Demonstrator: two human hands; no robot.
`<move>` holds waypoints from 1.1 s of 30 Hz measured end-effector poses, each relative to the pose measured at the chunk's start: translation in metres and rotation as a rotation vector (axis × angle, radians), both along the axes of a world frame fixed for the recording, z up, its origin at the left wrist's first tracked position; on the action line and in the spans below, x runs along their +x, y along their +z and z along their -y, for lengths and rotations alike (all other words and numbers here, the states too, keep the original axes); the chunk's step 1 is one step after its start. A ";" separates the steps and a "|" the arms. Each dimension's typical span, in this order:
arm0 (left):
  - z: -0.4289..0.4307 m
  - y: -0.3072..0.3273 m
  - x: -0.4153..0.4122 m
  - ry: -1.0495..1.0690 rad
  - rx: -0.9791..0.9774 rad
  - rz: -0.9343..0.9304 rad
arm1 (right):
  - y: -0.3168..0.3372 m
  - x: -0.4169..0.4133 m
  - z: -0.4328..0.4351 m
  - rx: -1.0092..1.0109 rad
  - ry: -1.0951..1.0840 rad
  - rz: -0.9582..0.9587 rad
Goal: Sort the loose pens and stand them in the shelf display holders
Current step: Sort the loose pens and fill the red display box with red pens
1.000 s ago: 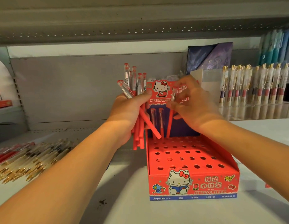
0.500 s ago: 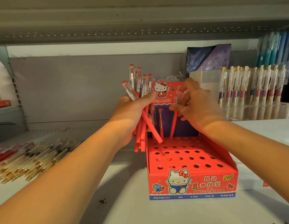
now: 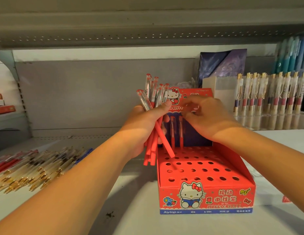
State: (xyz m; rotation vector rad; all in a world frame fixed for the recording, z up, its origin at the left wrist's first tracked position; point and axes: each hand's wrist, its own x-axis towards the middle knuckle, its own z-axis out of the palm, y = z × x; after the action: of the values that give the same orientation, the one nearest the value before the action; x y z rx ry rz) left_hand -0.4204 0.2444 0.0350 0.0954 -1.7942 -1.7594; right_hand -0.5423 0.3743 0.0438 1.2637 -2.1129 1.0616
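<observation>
While you look down from the head camera, your left hand [image 3: 144,121] grips a bundle of red pens [image 3: 152,94], fingers and thumb wrapped round the middle of it. Their clear caps fan upward and the red barrels hang below your palm. One barrel slants down to the right, its tip over the far left holes of the display box [image 3: 207,199].

That box is red, printed with a cartoon cat, and sits on the white shelf [image 3: 117,209] right of centre. Its top is a sloped panel of round holes [image 3: 198,168], and nearly all the holes in sight hold nothing. Two standing pens [image 3: 172,133] rise from the far row, against the dark blue inside of the box's raised back card [image 3: 195,94].

Your right hand [image 3: 210,119] is up at that back card, just right of the bundle, with its fingers curled inward. The fingertips are blurred, so you cannot tell whether they pinch a pen or close on nothing.

On the near left of the shelf lies a pile of loose pens [image 3: 30,167], clear-bodied with gold tips, with some red ones at its left edge and a blue one at its far side. Far right, a clear holder [image 3: 266,116] carries a row of upright gold-clipped pens [image 3: 273,92]. Behind it stand blue and teal pens [image 3: 293,55] and a purple pack [image 3: 222,63].
</observation>
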 end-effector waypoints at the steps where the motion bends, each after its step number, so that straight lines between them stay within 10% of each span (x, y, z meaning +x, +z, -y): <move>1: 0.000 -0.001 0.000 -0.025 0.008 0.001 | 0.003 0.005 0.001 -0.108 0.130 0.116; 5: -0.001 -0.004 -0.002 -0.124 -0.015 0.014 | 0.008 0.026 0.000 -0.334 0.547 0.581; 22: -0.003 -0.002 -0.001 -0.047 -0.020 0.028 | 0.021 0.017 -0.008 -0.545 0.671 0.948; 28: 0.001 0.000 -0.002 0.060 0.027 0.001 | 0.022 0.012 -0.008 -0.566 0.542 0.816; 33: -0.001 0.001 0.001 0.068 0.014 -0.003 | 0.014 0.001 -0.009 -0.257 0.144 0.334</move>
State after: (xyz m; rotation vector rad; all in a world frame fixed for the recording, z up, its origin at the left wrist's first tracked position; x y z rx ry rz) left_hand -0.4194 0.2459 0.0361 0.1576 -1.7566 -1.7233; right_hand -0.5414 0.3834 0.0578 1.1921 -2.0500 1.6479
